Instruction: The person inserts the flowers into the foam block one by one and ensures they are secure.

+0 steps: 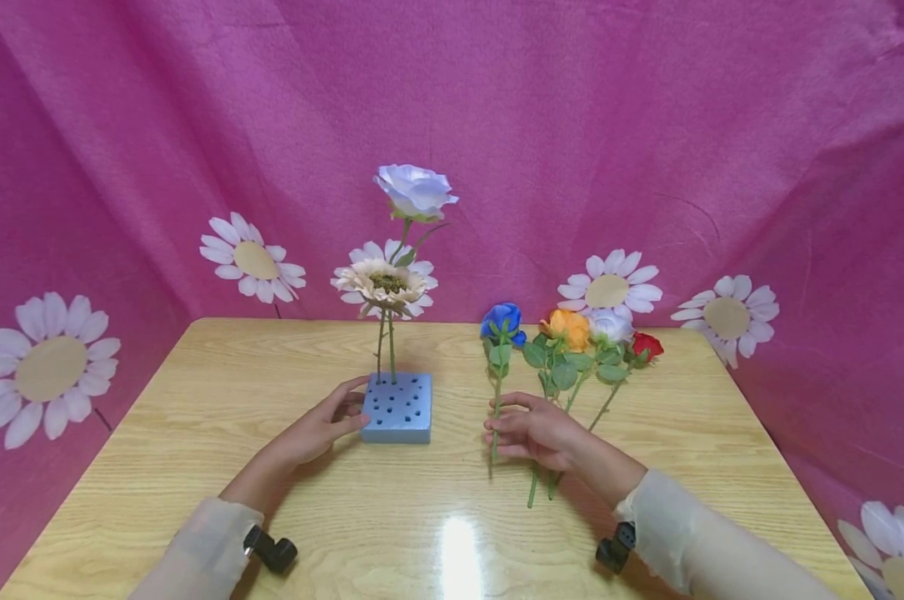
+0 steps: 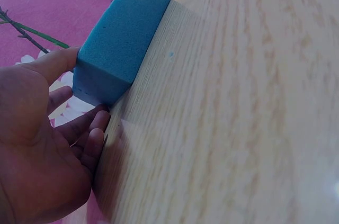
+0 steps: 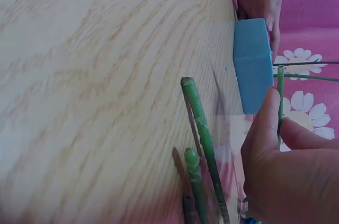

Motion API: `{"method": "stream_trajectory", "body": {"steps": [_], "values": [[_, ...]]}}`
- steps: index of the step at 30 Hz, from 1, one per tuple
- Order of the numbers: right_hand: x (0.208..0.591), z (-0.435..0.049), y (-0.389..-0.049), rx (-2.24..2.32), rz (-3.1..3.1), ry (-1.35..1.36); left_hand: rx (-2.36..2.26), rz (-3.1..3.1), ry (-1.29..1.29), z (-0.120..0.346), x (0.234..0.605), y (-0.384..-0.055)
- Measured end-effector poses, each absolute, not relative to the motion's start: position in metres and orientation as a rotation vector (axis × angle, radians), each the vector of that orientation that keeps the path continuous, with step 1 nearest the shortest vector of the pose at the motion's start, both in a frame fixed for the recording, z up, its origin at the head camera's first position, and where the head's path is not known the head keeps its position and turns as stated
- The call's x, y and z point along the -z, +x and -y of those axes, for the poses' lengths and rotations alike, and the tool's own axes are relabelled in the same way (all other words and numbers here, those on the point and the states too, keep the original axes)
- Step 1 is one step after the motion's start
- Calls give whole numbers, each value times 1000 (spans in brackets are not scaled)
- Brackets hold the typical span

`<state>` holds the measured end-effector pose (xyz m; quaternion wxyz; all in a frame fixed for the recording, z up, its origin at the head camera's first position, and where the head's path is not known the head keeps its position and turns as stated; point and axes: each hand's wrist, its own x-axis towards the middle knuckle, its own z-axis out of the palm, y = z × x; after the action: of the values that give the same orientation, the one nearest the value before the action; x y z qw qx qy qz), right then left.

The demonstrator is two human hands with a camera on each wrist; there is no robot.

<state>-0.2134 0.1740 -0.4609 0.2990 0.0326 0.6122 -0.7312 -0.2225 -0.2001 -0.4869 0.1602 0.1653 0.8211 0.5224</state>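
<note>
A light-blue foam block (image 1: 397, 408) with several holes in its top stands on the table. Two stems rise from its back holes, bearing a pale lilac rose (image 1: 417, 192) and a cream daisy-like flower (image 1: 386, 284). My left hand (image 1: 318, 429) holds the block's left side, thumb near the front corner; the left wrist view shows the fingertips (image 2: 95, 142) low by the tabletop. To the right of the block, my right hand (image 1: 534, 433) pinches the green stem of a blue rose (image 1: 501, 321) between thumb and fingers. That stem's lower end (image 3: 280, 73) is bare.
Right of the blue rose lie an orange rose (image 1: 567, 330), a whitish rose (image 1: 610, 324) and a red rose (image 1: 647, 346), stems toward me and partly behind my right hand. Behind the wooden table (image 1: 272, 358) hangs a pink cloth (image 1: 496, 150) printed with white daisies.
</note>
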Motion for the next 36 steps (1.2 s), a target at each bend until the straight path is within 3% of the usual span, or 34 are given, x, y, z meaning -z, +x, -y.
{"method": "stream_trajectory", "body": {"steps": [36], "values": [[452, -150, -210, 1924, -1796, -66, -1503, -2337, 477, 200, 488, -223]]}}
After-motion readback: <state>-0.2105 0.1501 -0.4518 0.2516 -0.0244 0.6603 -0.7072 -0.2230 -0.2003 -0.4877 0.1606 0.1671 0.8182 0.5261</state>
